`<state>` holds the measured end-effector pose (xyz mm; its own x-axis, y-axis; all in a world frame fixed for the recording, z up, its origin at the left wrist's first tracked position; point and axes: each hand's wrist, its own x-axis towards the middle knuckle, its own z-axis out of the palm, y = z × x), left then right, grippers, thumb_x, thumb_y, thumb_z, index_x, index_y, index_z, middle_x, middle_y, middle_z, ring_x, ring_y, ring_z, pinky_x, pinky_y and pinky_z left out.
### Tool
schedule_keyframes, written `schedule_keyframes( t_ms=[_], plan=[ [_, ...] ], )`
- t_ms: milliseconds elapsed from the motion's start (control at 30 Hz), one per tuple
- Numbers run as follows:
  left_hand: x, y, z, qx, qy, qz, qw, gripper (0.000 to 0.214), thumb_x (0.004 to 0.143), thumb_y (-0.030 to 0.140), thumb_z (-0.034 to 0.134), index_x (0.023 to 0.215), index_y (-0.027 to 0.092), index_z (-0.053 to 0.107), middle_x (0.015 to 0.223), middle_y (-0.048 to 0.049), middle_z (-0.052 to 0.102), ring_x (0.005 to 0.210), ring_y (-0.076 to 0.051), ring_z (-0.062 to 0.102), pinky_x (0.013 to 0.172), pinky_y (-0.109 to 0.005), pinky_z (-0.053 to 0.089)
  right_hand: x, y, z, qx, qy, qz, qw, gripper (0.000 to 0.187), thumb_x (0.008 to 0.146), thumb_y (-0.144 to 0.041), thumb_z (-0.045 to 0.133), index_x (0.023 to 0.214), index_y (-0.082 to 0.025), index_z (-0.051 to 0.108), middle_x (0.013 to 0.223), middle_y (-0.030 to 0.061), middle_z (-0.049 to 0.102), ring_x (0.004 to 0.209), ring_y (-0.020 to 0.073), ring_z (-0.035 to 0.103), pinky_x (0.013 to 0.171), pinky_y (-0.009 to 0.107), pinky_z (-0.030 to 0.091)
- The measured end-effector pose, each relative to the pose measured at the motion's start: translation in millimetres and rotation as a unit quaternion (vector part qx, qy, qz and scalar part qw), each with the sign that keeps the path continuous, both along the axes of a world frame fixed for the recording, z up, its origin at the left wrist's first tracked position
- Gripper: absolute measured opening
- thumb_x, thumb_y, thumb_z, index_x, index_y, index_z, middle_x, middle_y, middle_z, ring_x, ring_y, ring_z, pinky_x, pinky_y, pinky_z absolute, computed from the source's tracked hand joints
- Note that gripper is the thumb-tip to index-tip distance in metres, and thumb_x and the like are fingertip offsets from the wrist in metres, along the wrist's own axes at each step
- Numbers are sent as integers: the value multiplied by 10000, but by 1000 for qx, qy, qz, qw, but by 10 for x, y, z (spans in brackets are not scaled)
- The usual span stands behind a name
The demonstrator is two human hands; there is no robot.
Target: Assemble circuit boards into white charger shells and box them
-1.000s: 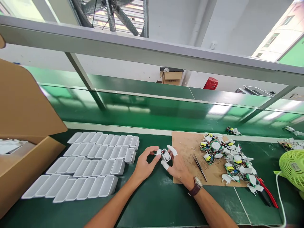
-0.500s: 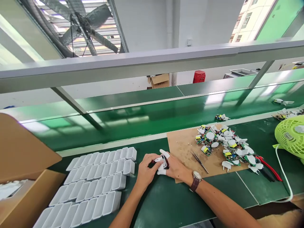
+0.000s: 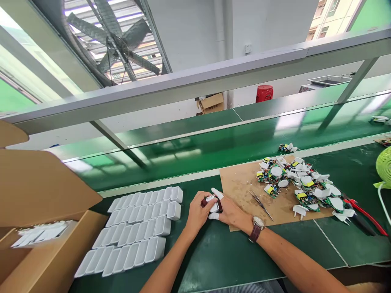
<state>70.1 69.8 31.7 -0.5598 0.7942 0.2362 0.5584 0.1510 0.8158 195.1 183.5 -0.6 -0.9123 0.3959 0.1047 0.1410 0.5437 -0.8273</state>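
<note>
A small white plastic case (image 3: 215,207) is held between my two hands above the green bench. My left hand (image 3: 198,209) is closed, its thumb and fingertips pinched on the near-left side of the case. From the other side my right hand (image 3: 229,210) grips it, with white covers on its thumb and a finger and a watch (image 3: 257,228) on the wrist. Dark red patches show at the fingertips around the case. What lies inside the case is hidden by the fingers.
Rows of white open cases (image 3: 143,228) stand left, beside a cardboard box (image 3: 70,248) holding white parts. On a brown cardboard sheet (image 3: 241,187) lie tweezers (image 3: 261,204) and a pile of circuit boards with white plug parts (image 3: 301,183). Red-handled pliers (image 3: 366,217) lie at the right.
The view has swung left, so the bench things sit further right and more of the cardboard box shows. Both hands stay on the white case; the left fingers have shifted slightly over it.
</note>
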Motion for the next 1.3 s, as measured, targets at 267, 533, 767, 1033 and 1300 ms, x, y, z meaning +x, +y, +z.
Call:
schedule_keyframes(
  t_ms=[267,533,767,1033,1300],
  plan=[
    [-22,-124,64,-25,-29,-100,994,366,861,440,752,1155,234,683,1148,-79,679,996,-234,677,835,-350,579,31,-20,-34,29,23,14,999,1002,808,-258,806,1634,-181,244,1297,167,624,1071,306,653,919,448,557],
    [-255,46,9,-49,-74,-66,994,544,779,484,792,1226,203,660,1222,-108,670,1056,-264,681,920,-410,584,183,159,151,155,-4,-7,988,763,881,-261,722,1546,-150,364,1298,150,615,1040,265,657,880,374,559],
    [-555,734,56,-56,-62,-35,996,677,727,440,787,1330,169,643,1109,-95,732,882,-215,693,875,-395,581,292,332,211,272,-98,-72,955,160,973,-193,553,1025,-119,685,1039,154,672,850,263,671,758,361,536],
    [-362,975,103,-66,-69,-54,994,723,755,476,748,1392,168,598,1172,-134,736,922,-237,721,877,-409,598,267,227,246,327,-105,-33,939,174,925,-219,660,1052,-113,714,1199,182,657,1028,304,668,825,390,563],
    [-467,884,26,-83,-102,-61,989,834,723,618,718,1405,172,540,1387,-179,659,1262,-347,653,1082,-503,527,244,96,398,348,-144,-24,926,117,871,-186,746,963,-119,721,1095,158,664,904,259,695,636,329,587]
  ],
)
